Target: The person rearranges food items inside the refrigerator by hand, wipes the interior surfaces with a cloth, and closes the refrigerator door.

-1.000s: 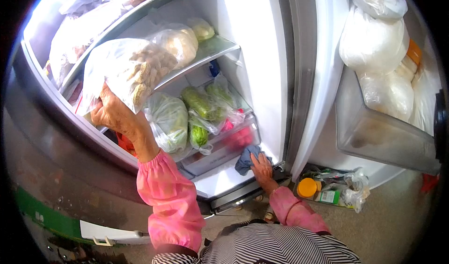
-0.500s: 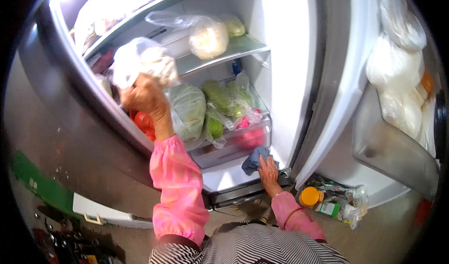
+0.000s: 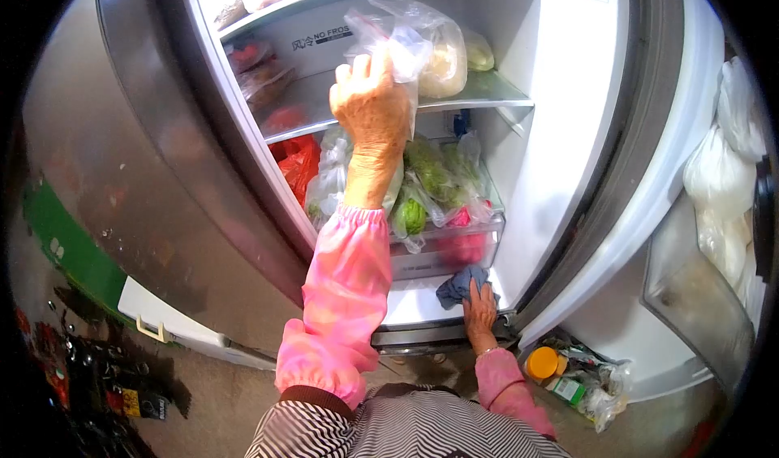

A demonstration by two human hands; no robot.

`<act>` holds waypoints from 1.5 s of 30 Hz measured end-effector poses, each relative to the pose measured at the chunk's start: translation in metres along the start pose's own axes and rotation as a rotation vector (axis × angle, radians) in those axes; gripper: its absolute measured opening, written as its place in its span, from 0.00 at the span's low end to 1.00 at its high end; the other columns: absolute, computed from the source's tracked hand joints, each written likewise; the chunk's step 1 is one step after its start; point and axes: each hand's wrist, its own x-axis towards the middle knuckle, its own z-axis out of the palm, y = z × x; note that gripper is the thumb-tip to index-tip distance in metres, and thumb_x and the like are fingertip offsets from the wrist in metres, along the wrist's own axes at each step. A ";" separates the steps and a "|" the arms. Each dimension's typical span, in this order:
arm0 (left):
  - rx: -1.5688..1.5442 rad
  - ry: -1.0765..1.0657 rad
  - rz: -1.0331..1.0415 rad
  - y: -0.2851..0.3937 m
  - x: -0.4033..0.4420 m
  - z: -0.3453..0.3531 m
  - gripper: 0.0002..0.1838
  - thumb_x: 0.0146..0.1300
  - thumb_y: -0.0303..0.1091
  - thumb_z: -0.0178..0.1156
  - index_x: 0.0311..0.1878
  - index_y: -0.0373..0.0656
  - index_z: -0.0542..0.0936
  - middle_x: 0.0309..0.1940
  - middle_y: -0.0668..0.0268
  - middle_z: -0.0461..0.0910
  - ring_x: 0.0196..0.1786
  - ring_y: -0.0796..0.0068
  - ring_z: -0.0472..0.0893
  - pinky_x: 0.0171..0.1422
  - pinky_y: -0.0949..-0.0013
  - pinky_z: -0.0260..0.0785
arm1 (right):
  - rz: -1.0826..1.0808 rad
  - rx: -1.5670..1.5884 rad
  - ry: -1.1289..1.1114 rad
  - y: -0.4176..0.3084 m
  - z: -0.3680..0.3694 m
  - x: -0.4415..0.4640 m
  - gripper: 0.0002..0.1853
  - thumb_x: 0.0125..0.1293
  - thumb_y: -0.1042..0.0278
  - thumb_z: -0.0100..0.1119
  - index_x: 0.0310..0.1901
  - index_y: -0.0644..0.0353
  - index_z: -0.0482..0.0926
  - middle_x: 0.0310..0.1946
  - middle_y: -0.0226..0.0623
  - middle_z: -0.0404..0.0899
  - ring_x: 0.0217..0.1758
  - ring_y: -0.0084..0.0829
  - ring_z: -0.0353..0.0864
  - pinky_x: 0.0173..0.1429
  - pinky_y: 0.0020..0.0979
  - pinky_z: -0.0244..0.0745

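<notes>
My left hand (image 3: pixel 372 101) is closed on a clear plastic bag (image 3: pixel 410 51) at the middle glass shelf (image 3: pixel 487 93) of the open fridge; the hand hides much of it. Right against it stands another clear bag with a pale, round content (image 3: pixel 445 60). Lower down, my right hand (image 3: pixel 480 308) grips a crumpled grey-blue cloth (image 3: pixel 462 286) on the white fridge floor (image 3: pixel 415 302). Below the left hand, bagged green vegetables (image 3: pixel 430 170) and a red bag (image 3: pixel 299 164) fill the lower level.
A clear drawer front (image 3: pixel 422 262) lies under the vegetables. The fridge door (image 3: pixel 617 215) stands open at right, with white bags (image 3: pixel 718 170) and an orange-lidded jar (image 3: pixel 542 363) on it. Dark bottles (image 3: pixel 89 377) stand on the floor at left.
My left hand has moved with its bag from the left side of the fridge to the middle shelf, beside the other bag. The view has shifted; my right hand stays on the cloth.
</notes>
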 end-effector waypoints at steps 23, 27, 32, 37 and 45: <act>0.081 0.304 -0.187 -0.058 0.018 -0.006 0.15 0.49 0.22 0.51 0.41 0.36 0.80 0.32 0.53 0.81 0.33 0.52 0.81 0.36 0.58 0.74 | -0.039 -0.009 0.060 0.002 0.001 0.000 0.37 0.49 0.70 0.68 0.63 0.56 0.67 0.55 0.51 0.67 0.62 0.52 0.65 0.62 0.48 0.65; 0.065 0.161 -0.267 -0.078 0.027 0.017 0.13 0.52 0.27 0.52 0.40 0.40 0.80 0.31 0.52 0.82 0.34 0.52 0.83 0.39 0.57 0.74 | -0.042 -0.022 0.065 -0.001 0.000 0.001 0.37 0.48 0.71 0.69 0.63 0.57 0.67 0.55 0.51 0.67 0.62 0.52 0.65 0.61 0.46 0.65; 0.121 -0.392 -0.390 -0.080 0.032 0.023 0.13 0.56 0.31 0.53 0.46 0.43 0.78 0.37 0.50 0.82 0.43 0.50 0.82 0.47 0.53 0.73 | -0.057 -0.044 0.074 -0.001 -0.001 0.000 0.37 0.49 0.71 0.69 0.64 0.57 0.66 0.55 0.51 0.67 0.62 0.51 0.65 0.61 0.45 0.66; 0.086 -0.458 -0.332 -0.098 0.023 0.046 0.16 0.55 0.35 0.57 0.47 0.39 0.74 0.37 0.48 0.81 0.42 0.48 0.82 0.45 0.50 0.73 | -0.049 -0.028 0.077 0.002 0.002 0.000 0.38 0.49 0.70 0.69 0.64 0.56 0.66 0.55 0.51 0.67 0.63 0.51 0.65 0.61 0.46 0.66; 0.135 -0.467 -0.290 -0.073 0.014 0.010 0.17 0.55 0.37 0.58 0.45 0.38 0.74 0.38 0.45 0.80 0.41 0.42 0.80 0.47 0.51 0.72 | -0.036 -0.021 0.063 0.003 0.004 0.000 0.38 0.49 0.69 0.68 0.64 0.55 0.66 0.57 0.51 0.67 0.63 0.52 0.65 0.62 0.46 0.65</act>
